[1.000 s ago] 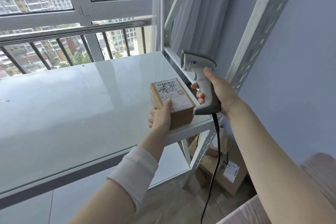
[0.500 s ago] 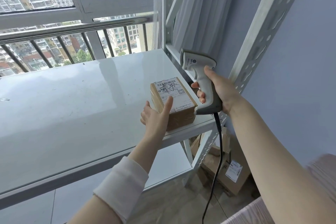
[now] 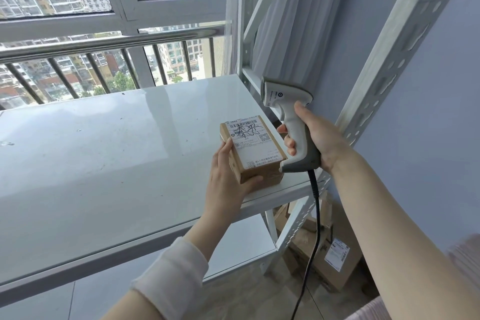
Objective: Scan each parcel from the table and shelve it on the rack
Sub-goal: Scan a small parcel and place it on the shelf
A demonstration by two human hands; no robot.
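Parcel lies lengthwise away from us, our left fingers flat on its left side, right fingers wrapped round scanner.

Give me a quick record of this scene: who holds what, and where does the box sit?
Left hand: fingers lie along the parcel's left side, thumb across its near face
Right hand: grips the scanner's handle
Parcel: brown box, label up, lying flat near the right front corner of the rack shelf
Scanner: white, held just right of the parcel, head higher than the label
Cable: black, hangs from the scanner's base towards the floor
Under the shelf: cardboard boxes on the floor by the wall
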